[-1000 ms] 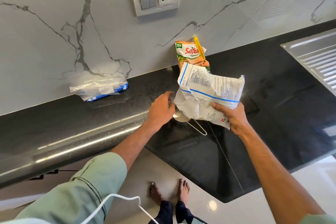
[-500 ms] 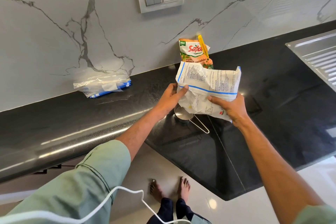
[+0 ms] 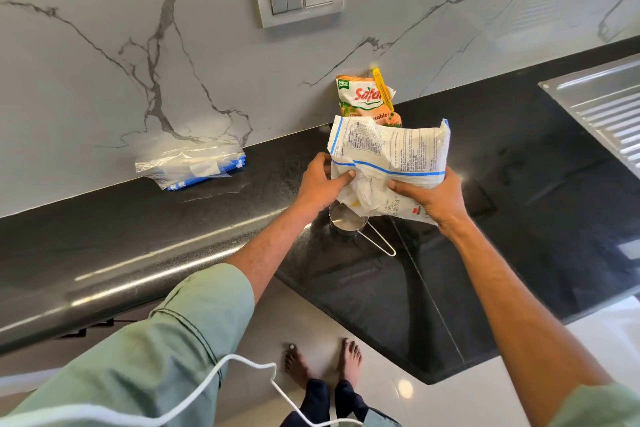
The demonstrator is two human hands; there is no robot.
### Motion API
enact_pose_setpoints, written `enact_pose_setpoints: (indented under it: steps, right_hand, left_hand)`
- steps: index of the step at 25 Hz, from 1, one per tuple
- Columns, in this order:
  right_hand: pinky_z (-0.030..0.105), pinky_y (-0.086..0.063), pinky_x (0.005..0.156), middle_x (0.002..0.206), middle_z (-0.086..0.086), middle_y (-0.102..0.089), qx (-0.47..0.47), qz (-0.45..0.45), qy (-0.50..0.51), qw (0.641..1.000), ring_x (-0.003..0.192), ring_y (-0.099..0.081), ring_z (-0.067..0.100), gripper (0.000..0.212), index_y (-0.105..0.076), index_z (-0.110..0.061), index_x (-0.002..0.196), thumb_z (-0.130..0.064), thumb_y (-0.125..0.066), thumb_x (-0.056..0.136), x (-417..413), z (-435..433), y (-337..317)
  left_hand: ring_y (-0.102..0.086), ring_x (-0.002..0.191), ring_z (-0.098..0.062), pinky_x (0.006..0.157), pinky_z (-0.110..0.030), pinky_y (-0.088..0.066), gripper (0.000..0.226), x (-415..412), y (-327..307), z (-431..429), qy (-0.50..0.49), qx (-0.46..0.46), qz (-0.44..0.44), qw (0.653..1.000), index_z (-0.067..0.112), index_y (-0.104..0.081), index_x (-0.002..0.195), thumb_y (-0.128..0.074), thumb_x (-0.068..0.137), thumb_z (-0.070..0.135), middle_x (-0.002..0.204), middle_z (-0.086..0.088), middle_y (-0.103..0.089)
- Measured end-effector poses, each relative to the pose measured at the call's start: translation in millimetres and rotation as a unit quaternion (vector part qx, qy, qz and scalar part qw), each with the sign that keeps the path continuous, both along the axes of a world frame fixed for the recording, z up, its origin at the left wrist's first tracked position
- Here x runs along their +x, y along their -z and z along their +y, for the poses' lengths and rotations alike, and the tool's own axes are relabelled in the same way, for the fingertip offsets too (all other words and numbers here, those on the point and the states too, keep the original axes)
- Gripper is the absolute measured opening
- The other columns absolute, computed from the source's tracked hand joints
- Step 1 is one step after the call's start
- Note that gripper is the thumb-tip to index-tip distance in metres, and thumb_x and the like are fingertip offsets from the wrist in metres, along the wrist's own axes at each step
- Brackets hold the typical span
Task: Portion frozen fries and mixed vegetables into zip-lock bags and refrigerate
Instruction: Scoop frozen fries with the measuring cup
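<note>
While both grips are holding it just above the desk [image 3: 173, 218], the white fries bag [image 3: 391, 156] is standing upright, crumpled, blue stripe across its printed face. Left grip [image 3: 320, 180] is pinching the left edge, right grip [image 3: 433, 198] clamping lower right. One second ago left grip was off the bag. Zip-lock stack [image 3: 194, 165] is lying well left; vegetable packet [image 3: 363, 99] is leaning behind, partly blocked; measuring cup [image 3: 346, 222] is sitting underneath.

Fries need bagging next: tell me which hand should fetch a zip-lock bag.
Probably left. The left hand grips the fries bag on the side nearer the zip-lock bags; the right hand, farther off, can hold it alone.
</note>
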State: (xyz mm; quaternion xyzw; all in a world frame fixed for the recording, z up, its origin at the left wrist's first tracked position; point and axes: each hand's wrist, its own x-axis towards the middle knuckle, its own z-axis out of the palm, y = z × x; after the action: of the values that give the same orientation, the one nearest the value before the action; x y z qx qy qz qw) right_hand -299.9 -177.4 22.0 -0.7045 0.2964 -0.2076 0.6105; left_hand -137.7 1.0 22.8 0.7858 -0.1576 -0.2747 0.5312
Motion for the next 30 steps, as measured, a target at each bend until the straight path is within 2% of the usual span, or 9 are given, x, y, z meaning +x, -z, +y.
enact_pose_setpoints:
  steps: [3, 6, 12, 17, 22, 25, 28, 30]
  right_hand:
    - [0.036, -0.064, 0.088, 0.114, -0.008, -0.076, -0.036, 0.006, -0.016, 0.999, 0.103, -0.074, 0.008, 0.059, -0.067, -0.020, 0.125, -0.025, -0.094, 0.073, 2, 0, -3]
    - [0.037, -0.064, 0.088, 0.117, -0.006, -0.075, -0.078, 0.006, -0.024, 0.997, 0.104, -0.074, 0.009, 0.066, -0.065, -0.017, 0.127, -0.035, -0.095, 0.070, 6, -1, -8]
    - [0.043, -0.064, 0.088, 0.118, -0.005, -0.076, -0.109, 0.002, -0.027, 0.994, 0.104, -0.075, 0.011, 0.074, -0.064, -0.015, 0.127, -0.041, -0.098, 0.066, 13, 0, -8]
    - [0.036, -0.064, 0.086, 0.117, -0.008, -0.075, -0.118, -0.008, -0.016, 0.993, 0.104, -0.075, 0.010, 0.083, -0.064, -0.018, 0.127, -0.058, -0.096, 0.061, 16, 2, -10]
    - [0.029, -0.063, 0.086, 0.117, -0.007, -0.074, -0.131, -0.011, -0.020, 0.991, 0.104, -0.074, 0.008, 0.077, -0.063, -0.013, 0.129, -0.042, -0.096, 0.066, 13, 0, -13]
    - [0.025, -0.062, 0.084, 0.116, -0.008, -0.074, -0.135, -0.021, -0.018, 0.990, 0.103, -0.074, 0.007, 0.077, -0.063, -0.012, 0.129, -0.042, -0.095, 0.066, 13, 2, -13]
    - [0.032, -0.064, 0.086, 0.117, -0.006, -0.074, -0.142, -0.027, -0.025, 0.989, 0.104, -0.074, 0.010, 0.078, -0.062, -0.013, 0.129, -0.047, -0.095, 0.067, 15, 1, -14]
    - [0.040, -0.064, 0.087, 0.120, -0.004, -0.074, -0.147, -0.023, -0.036, 0.988, 0.106, -0.074, 0.012, 0.079, -0.062, -0.013, 0.130, -0.049, -0.095, 0.068, 15, 0, -13]
  left_hand:
    - [-0.068, 0.109, -0.015, 0.095, -0.046, -0.059, 0.048, 1, 2, 2, -0.014, -0.021, 0.033, 0.999, 0.018, -0.054, 0.128, -0.080, 0.089, 0.026, 0.123, 0.000, -0.068]
    - [-0.070, 0.109, -0.016, 0.096, -0.048, -0.059, 0.043, 3, 5, 7, -0.030, -0.042, 0.056, 0.997, 0.016, -0.055, 0.127, -0.078, 0.090, 0.018, 0.121, -0.001, -0.071]
    - [-0.070, 0.109, -0.014, 0.095, -0.048, -0.059, 0.039, 5, 8, 15, -0.035, -0.056, 0.061, 0.996, 0.020, -0.058, 0.126, -0.073, 0.092, 0.010, 0.119, 0.002, -0.072]
    - [-0.069, 0.112, -0.016, 0.095, -0.050, -0.059, 0.035, 5, 4, 14, -0.032, -0.061, 0.057, 0.996, 0.024, -0.057, 0.125, -0.070, 0.095, 0.012, 0.123, 0.001, -0.070]
    - [-0.068, 0.115, -0.017, 0.097, -0.050, -0.058, 0.035, 1, 7, 15, -0.014, -0.059, 0.066, 0.996, 0.023, -0.055, 0.127, -0.068, 0.097, 0.011, 0.126, 0.001, -0.070]
    - [-0.067, 0.117, -0.017, 0.098, -0.052, -0.057, 0.037, 0, 6, 15, -0.021, -0.063, 0.061, 0.996, 0.023, -0.054, 0.129, -0.069, 0.096, 0.013, 0.128, 0.001, -0.068]
    - [-0.067, 0.116, -0.018, 0.099, -0.054, -0.056, 0.039, 1, 5, 17, -0.024, -0.072, 0.066, 0.995, 0.025, -0.054, 0.127, -0.071, 0.094, 0.014, 0.126, 0.001, -0.068]
    - [-0.069, 0.114, -0.020, 0.099, -0.054, -0.056, 0.044, 2, 4, 19, -0.027, -0.085, 0.072, 0.993, 0.023, -0.055, 0.128, -0.076, 0.089, 0.025, 0.125, 0.000, -0.069]
